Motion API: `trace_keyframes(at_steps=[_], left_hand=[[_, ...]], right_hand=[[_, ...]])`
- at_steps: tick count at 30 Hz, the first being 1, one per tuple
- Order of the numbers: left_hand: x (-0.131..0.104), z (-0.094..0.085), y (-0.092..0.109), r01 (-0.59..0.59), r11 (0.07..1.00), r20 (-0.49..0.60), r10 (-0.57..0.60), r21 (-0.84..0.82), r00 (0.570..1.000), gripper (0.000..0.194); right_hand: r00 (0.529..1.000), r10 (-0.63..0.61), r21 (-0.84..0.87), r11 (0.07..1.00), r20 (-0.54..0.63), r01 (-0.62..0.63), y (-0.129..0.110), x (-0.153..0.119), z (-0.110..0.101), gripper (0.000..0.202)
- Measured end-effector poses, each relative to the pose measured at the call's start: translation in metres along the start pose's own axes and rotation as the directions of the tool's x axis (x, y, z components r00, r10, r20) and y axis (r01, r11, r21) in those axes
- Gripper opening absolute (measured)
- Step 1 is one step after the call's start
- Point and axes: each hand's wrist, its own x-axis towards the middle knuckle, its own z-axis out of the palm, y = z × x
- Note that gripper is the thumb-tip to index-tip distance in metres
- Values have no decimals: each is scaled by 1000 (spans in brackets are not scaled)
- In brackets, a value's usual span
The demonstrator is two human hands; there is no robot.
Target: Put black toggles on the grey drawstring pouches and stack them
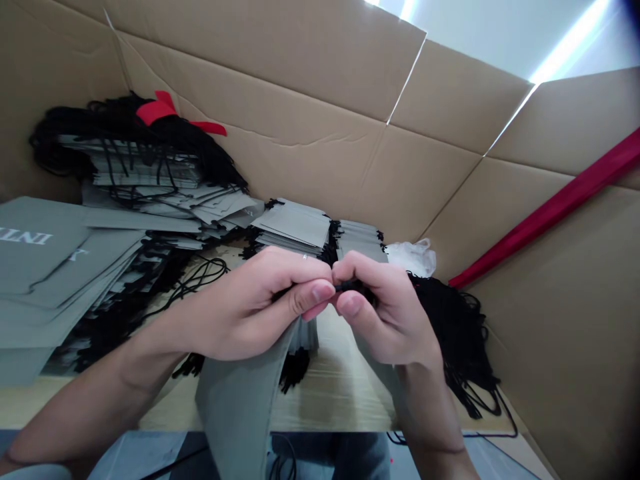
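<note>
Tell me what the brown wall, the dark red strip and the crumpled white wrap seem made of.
The brown wall looks like matte cardboard, with long straight creases. The dark red strip is probably fabric, smooth with a faint sheen, though plastic is possible. The crumpled white wrap seems thin plastic film: wrinkled and slightly see-through.

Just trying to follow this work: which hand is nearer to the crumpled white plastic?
Right. The right hand is in front of the crumpled white plastic; the left hand is farther off to the left.
</note>
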Motion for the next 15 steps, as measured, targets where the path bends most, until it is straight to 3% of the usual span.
trace_keyframes(at_steps=[5,11,15], left_hand=[[0,-1,0,21,997,-59,-17,71,998,36],[2,1,0,14,995,-63,-7,98,998,26],[2,4,-2,-36,996,-38,39,83,999,27]], right_hand=[[993,113,-48,993,19,-112,-5,-6,-14,29],[998,64,-113,991,-29,-67,-6,-5,-14,23],[999,46,-38,998,0,-46,0,-4,-10,28]])
